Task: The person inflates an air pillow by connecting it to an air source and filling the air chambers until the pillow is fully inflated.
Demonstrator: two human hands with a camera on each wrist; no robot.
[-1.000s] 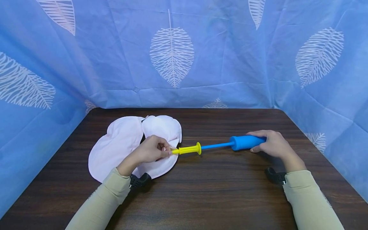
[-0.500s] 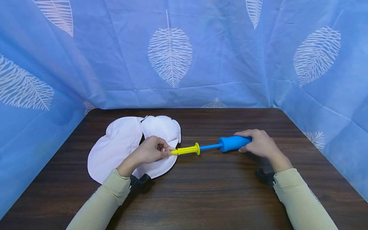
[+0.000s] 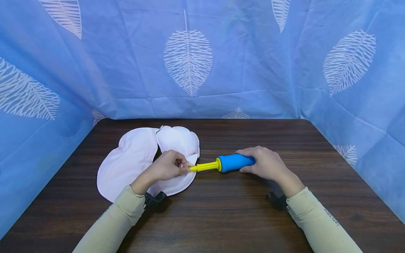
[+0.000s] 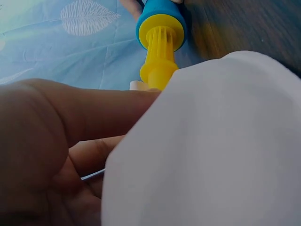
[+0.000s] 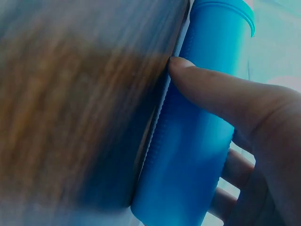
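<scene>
Lying under hands: white balloon, dark table

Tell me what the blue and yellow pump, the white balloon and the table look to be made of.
Pump: likely moulded plastic, smooth matt blue barrel, ribbed yellow nozzle end.
White balloon: probably thin foil or plastic film, lying flat and limp with a dull sheen; the look leaves it open.
Table: dark wood or wood-look laminate, grain lines visible, faint gloss.

Leaf-print blue curtain, dark table
</scene>
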